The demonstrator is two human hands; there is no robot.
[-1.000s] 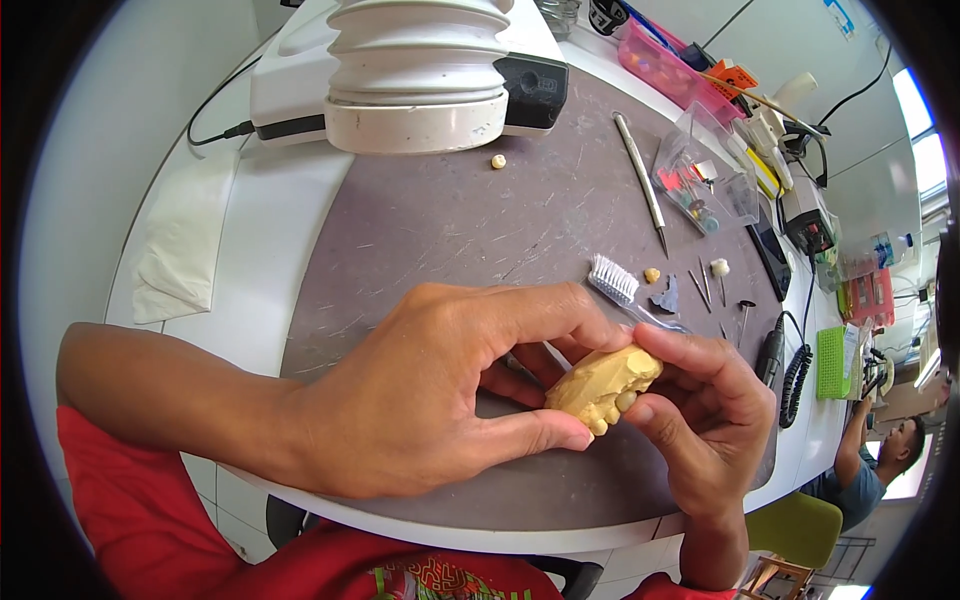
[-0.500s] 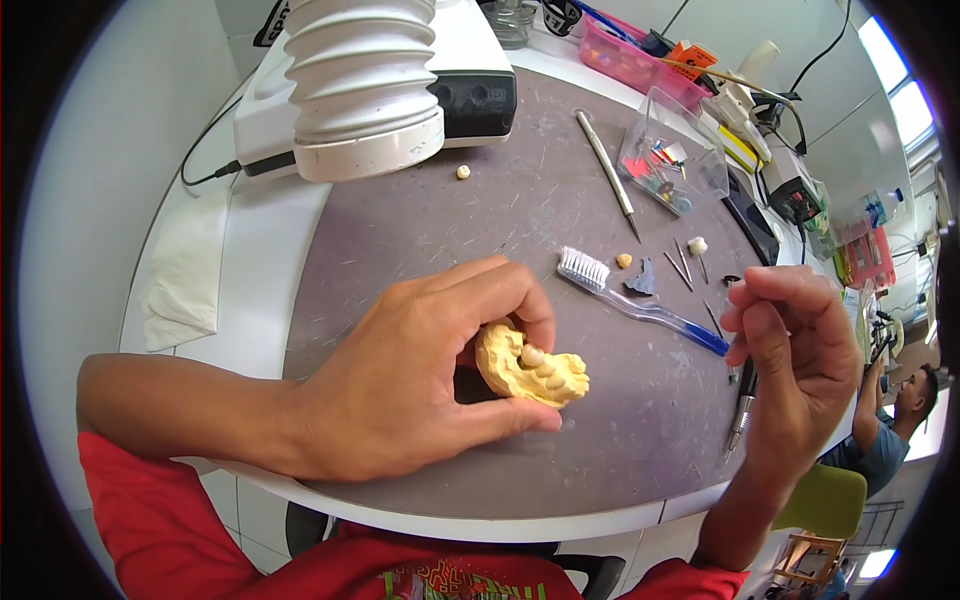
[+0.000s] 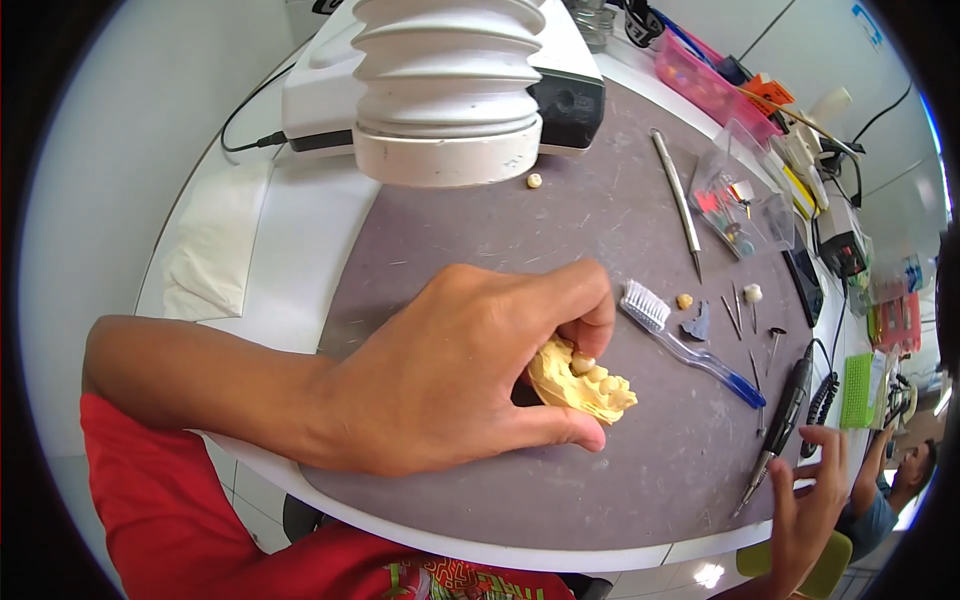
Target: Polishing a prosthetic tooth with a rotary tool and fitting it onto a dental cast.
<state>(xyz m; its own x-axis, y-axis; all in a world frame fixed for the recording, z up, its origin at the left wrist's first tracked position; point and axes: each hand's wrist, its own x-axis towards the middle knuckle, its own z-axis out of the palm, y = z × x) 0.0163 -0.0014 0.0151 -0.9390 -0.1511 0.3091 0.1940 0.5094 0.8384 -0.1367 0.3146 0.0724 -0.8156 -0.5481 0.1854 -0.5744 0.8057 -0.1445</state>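
Observation:
My left hand [image 3: 450,365] is closed round a yellow plaster dental cast [image 3: 572,388], thumb along its near side and fingers curled over the far side. A paler tooth crown [image 3: 583,364] sits in the cast's tooth row, close to my curled forefinger. Part of the cast is hidden inside the hand. Off at the lower right, my right hand [image 3: 810,515] is raised near the table edge, fingers apart and nothing visible in it. A black rotary handpiece [image 3: 788,408] lies beside it. Between cast and handpiece rests a toothbrush [image 3: 700,357] with a blue handle end.
A white ribbed suction hose [image 3: 447,90] hangs over the far side. Small burs [image 3: 733,315], a loose crown [image 3: 684,301] and a grey scrap [image 3: 696,321] lie past the toothbrush. Farther back are a pen-like tool [image 3: 677,190] and a clear box [image 3: 745,200]. Another person [image 3: 905,480] sits at right.
My right hand has dropped down toward the table edge, and its pinched fingers have spread. The view has shifted left, so things appear farther right. My left hand still holds the cast.

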